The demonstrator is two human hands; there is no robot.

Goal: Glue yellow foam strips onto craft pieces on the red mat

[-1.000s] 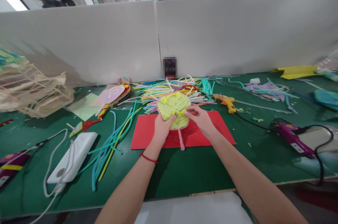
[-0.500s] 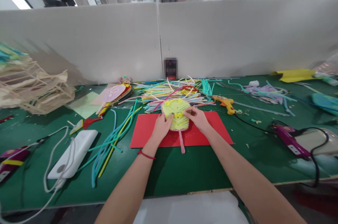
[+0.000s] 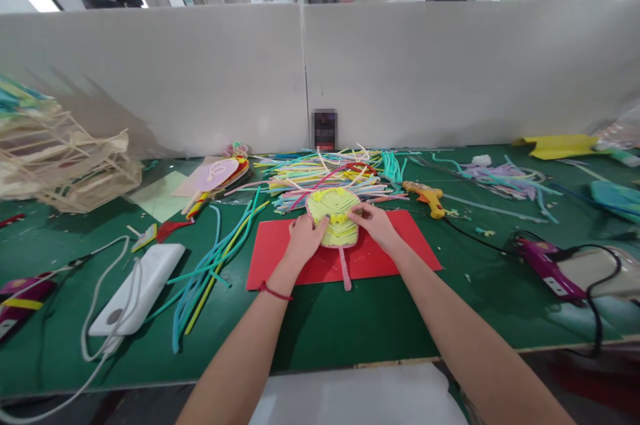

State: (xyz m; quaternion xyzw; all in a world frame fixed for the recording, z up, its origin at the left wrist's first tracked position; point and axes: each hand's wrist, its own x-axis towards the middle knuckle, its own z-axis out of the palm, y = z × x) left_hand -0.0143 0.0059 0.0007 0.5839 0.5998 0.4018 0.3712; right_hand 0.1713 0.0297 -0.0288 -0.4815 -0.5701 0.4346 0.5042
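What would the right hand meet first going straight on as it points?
The yellow fan-shaped piece the right hand touches; beyond it, probably the pile of colored strips, though depth is unclear.

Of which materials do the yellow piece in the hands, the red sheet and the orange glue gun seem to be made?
The yellow piece: probably fuzzy pipe cleaners, matte, because soft parallel strands show.
The red sheet: perhaps card or thin board, smooth; it lies flat with straight edges.
The glue gun: likely hard, smooth plastic, given its moulded-looking body.
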